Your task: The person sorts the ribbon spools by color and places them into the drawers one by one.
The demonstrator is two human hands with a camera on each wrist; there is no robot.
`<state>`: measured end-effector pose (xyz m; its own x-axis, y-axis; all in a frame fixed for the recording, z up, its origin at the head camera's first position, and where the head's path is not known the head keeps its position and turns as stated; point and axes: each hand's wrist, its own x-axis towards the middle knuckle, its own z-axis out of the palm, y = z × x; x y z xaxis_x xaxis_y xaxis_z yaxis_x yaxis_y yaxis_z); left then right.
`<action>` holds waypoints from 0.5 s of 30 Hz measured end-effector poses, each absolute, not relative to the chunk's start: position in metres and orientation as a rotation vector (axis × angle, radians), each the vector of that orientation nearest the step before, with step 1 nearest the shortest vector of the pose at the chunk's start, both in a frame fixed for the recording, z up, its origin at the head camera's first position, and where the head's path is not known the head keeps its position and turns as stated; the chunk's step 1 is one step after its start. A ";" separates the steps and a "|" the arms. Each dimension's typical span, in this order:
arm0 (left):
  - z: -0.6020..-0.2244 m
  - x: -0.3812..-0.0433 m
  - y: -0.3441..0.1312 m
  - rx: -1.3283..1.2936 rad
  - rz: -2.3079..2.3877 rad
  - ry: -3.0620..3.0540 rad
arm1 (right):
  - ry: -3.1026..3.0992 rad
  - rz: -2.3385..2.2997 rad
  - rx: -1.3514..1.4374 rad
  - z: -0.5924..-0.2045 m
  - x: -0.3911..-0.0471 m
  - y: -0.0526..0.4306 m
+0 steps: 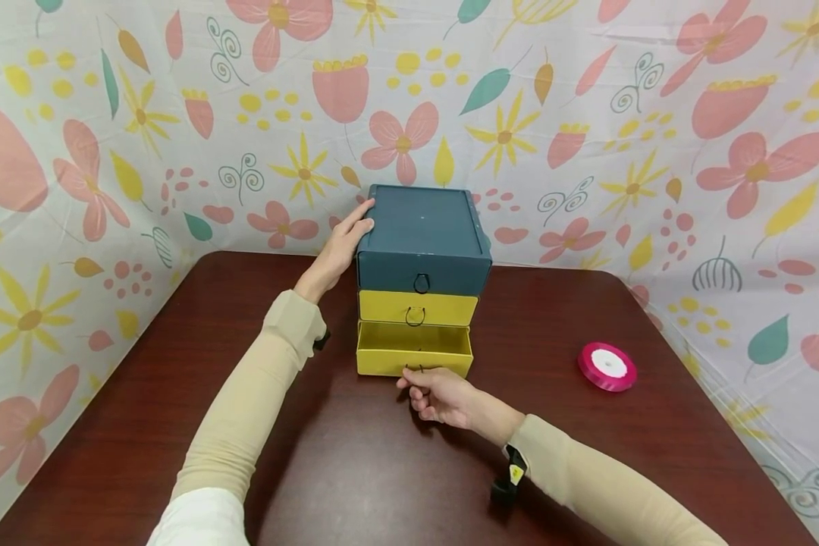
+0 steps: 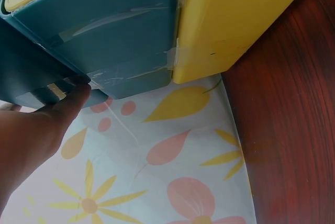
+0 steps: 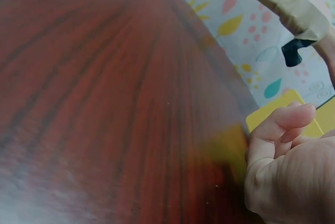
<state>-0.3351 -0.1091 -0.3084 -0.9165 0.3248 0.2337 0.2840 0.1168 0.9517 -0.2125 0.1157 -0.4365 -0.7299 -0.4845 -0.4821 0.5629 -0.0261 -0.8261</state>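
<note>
A small drawer cabinet (image 1: 423, 220) stands on the table, with a dark teal top section and two yellow drawers below. Its bottom yellow drawer (image 1: 382, 362) is pulled partly out, and the part of its inside that shows looks bare. The left hand (image 1: 341, 246) rests against the cabinet's upper left edge, fingers extended; in the left wrist view a finger (image 2: 70, 101) touches the teal side. At the drawer's front, the right hand (image 1: 444, 396) pinches its thin dark loop handle (image 1: 421, 368) between thumb and forefinger, the other fingers loosely curled.
A pink ribbon spool (image 1: 607, 366) with a white centre lies on the right of the dark wooden table (image 1: 341, 470). The middle drawer (image 1: 382, 307) and the teal drawer front (image 1: 389, 271) are closed, each with a loop handle. A floral curtain (image 1: 553, 98) hangs behind.
</note>
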 end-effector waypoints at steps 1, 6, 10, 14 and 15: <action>-0.309 -0.336 -0.109 0.634 1.971 2.319 | 1.525 -1.835 0.082 -0.437 -0.211 0.116; -0.297 -0.322 -0.110 0.629 1.965 2.287 | 1.519 -1.810 0.060 -0.437 -0.202 0.117; -0.293 -0.318 -0.109 0.623 1.943 2.305 | 1.506 -1.792 0.047 -0.438 -0.193 0.119; -0.293 -0.319 -0.110 0.621 1.938 2.313 | 1.487 -1.787 0.043 -0.440 -0.187 0.120; -0.294 -0.319 -0.109 0.622 1.939 2.313 | 1.484 -1.788 0.040 -0.441 -0.185 0.121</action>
